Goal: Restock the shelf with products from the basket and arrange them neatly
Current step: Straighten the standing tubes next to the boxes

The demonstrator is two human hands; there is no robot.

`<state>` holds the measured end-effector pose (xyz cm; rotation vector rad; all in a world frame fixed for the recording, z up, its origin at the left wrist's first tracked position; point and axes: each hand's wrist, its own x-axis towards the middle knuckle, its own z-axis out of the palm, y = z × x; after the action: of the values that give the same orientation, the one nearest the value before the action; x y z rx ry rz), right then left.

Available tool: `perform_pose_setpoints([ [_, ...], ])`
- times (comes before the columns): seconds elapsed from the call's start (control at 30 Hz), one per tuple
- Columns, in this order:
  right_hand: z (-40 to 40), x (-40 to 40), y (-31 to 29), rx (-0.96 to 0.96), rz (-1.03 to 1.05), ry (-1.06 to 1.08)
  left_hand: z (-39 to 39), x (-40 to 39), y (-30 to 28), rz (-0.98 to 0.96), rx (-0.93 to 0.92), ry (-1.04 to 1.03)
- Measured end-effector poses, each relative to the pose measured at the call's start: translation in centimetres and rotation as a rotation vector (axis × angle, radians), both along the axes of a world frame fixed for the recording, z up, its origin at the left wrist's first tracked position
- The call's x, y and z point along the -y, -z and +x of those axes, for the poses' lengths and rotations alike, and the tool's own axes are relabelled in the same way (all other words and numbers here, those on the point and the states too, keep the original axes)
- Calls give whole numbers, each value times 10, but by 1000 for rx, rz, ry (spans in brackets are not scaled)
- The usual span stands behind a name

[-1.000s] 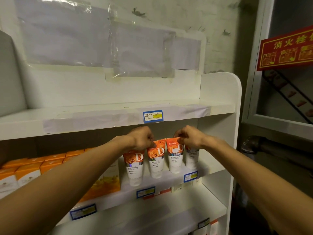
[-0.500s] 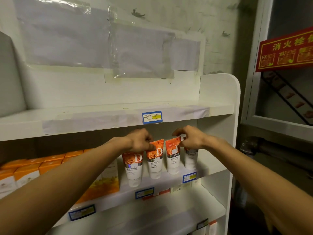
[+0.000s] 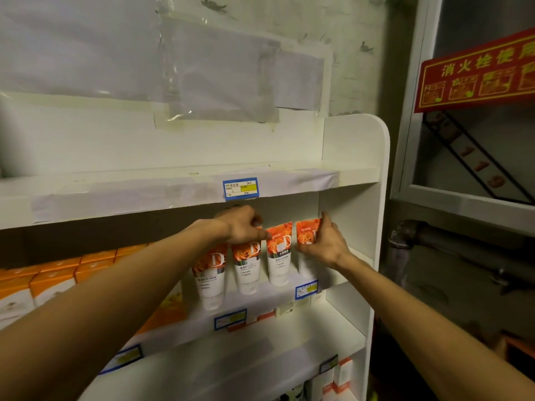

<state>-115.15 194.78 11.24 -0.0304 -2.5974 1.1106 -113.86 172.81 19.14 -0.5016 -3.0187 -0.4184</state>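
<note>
With my left hand (image 3: 241,225) gripping the two left tubes' (image 3: 246,264) tops and my right hand (image 3: 321,247) clasping the end tube (image 3: 307,233) on the shelf (image 3: 333,280), I should nudge them gently, evenly spaced, labels forward.

The four tubes (image 3: 278,256) on the white shelf (image 3: 354,198) were orange with a rose print on top and white below, some showing a large pale letter D. The boxes (image 3: 52,280) at the left were orange over white. Blue-bordered price tags (image 3: 241,189) carried yellow patches, and the far-right sign (image 3: 477,79) was red with yellow characters.
</note>
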Motion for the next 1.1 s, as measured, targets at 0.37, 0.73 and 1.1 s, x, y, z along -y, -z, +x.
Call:
perform_pose_setpoints([
  [0.37,-9,-6,30,-68,-118,44,-12,-40,6,-69,-69,21],
  [0.73,-12,-10,27,-4,-169,34,-16,-39,9,-12,-43,-12],
  [1.1,10,-2,0,-383,330,72,-14,-26,4,-6,-6,-8],
])
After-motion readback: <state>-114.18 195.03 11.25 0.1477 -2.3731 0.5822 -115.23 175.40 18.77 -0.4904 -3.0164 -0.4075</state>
